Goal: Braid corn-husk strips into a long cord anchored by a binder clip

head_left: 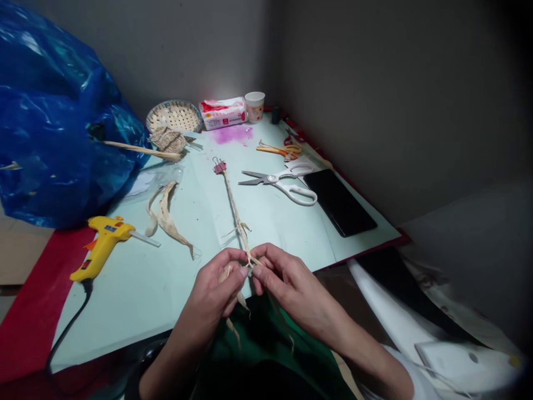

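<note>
A thin pale braid [234, 206], apparently of dried husk strips, runs from a pink binder clip [220, 166] on the table toward me. At its near end the loose strands part between my hands. My left hand [222, 282] pinches strands at the left of the split, and their tails dangle below its fingers. On the right side, my right hand [287, 272] grips another strand between thumb and fingers, its tail hanging over my dark green clothing. Both hands are closed at the table's near edge, fingertips almost meeting.
White scissors [287, 183] and a black phone [341, 201] lie to the right. Leftward are a yellow glue gun [102, 244], loose dried husks [167, 216] and a big blue bag [62, 122]. Behind stand a woven basket [152, 115], a tissue pack [225, 114] and a paper cup [255, 106].
</note>
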### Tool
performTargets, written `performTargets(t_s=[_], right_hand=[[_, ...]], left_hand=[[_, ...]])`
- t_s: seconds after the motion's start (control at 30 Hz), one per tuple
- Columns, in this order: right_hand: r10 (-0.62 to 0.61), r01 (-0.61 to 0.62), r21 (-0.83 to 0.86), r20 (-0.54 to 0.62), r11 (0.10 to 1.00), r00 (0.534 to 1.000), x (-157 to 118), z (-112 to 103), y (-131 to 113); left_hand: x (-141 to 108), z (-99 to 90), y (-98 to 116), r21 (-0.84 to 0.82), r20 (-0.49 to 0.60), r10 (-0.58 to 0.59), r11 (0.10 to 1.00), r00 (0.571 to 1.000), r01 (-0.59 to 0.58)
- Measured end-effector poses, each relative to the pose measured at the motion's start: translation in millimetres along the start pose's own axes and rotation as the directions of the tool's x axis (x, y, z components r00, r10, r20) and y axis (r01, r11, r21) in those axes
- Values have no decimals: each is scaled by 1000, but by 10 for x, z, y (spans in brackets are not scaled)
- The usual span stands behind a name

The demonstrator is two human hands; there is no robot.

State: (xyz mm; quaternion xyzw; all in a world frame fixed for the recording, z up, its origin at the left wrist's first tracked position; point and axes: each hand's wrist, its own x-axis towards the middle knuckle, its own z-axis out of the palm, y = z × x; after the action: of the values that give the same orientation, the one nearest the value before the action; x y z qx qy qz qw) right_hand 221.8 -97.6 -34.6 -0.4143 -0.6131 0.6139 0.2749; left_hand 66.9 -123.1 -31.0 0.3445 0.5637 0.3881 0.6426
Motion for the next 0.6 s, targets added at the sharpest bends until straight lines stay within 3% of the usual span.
performTargets(t_s=[0.23, 0.33, 0.47, 0.6], right_hand=[[48, -49, 42, 28, 998, 998, 22, -18, -15], [52, -52, 17, 13, 998, 999, 18, -8, -21], [42, -42, -2, -36, 999, 998, -9, 13, -21], [61, -47, 124, -115, 991, 992, -44, 20, -4]], left_hand=[[19, -13, 2, -35, 11, -43, 998, 999, 43], [22, 5, 44, -49, -37, -43, 998, 998, 41], [30, 32, 104, -71, -47, -51, 996, 998, 48], [38, 30, 104, -48, -11, -41, 998, 999, 40]])
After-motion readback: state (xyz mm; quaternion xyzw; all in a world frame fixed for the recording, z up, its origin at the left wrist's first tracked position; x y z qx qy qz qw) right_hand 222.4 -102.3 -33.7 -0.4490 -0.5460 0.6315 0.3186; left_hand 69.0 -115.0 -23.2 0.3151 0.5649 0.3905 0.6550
